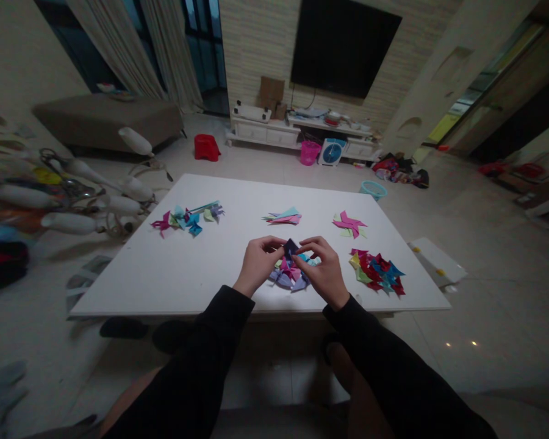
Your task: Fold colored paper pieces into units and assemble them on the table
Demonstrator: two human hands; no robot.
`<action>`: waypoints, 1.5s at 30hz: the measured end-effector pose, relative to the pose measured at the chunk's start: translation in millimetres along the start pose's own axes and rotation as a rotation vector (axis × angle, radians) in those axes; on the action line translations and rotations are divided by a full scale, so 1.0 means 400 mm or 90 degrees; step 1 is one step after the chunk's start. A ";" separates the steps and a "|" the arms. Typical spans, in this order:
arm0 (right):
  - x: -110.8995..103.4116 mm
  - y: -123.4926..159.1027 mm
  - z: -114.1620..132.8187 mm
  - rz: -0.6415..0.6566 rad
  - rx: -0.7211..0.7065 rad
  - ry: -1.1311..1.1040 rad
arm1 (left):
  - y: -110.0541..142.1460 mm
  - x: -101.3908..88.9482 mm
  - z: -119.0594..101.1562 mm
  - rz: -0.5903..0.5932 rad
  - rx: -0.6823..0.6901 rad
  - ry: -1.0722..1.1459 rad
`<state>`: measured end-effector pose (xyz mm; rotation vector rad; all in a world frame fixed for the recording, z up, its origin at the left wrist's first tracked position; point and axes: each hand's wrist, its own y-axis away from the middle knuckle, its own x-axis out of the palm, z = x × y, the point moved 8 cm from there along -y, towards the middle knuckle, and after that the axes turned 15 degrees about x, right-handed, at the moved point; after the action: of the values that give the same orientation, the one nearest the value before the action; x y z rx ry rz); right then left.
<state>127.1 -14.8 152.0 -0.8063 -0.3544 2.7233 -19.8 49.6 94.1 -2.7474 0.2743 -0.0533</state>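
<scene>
A small dark purple folded paper piece (291, 246) is pinched between my two hands above the white table (174, 268). My left hand (257, 263) grips its left side with closed fingers. My right hand (324, 269) grips its right side the same way. Directly under my hands lies a pile of coloured paper pieces (287, 277) in purple, pink and light blue. Black sleeves cover both my arms.
More folded paper lies on the table: a pile at the left (188, 218), a stack at the middle back (282, 216), a pink pinwheel shape (349, 224), a red and blue heap at the right (377, 271). A chandelier (73, 189) lies on the floor to the left.
</scene>
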 end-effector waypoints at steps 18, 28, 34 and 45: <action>-0.001 0.001 -0.013 -0.028 0.002 0.019 | 0.007 0.018 -0.010 0.021 0.013 0.027; -0.008 -0.001 -0.014 -0.049 0.019 0.025 | 0.009 0.022 -0.003 0.021 -0.010 0.047; -0.007 -0.005 -0.022 -0.041 0.030 0.032 | 0.011 0.019 -0.007 0.028 -0.016 0.005; -0.073 -0.043 -0.138 -0.050 0.052 0.111 | 0.018 0.032 -0.015 0.065 -0.037 -0.026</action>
<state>184.9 0.0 126.9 -0.9775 -0.2309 2.5536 -9.2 38.4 96.8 -2.7833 0.4106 0.0387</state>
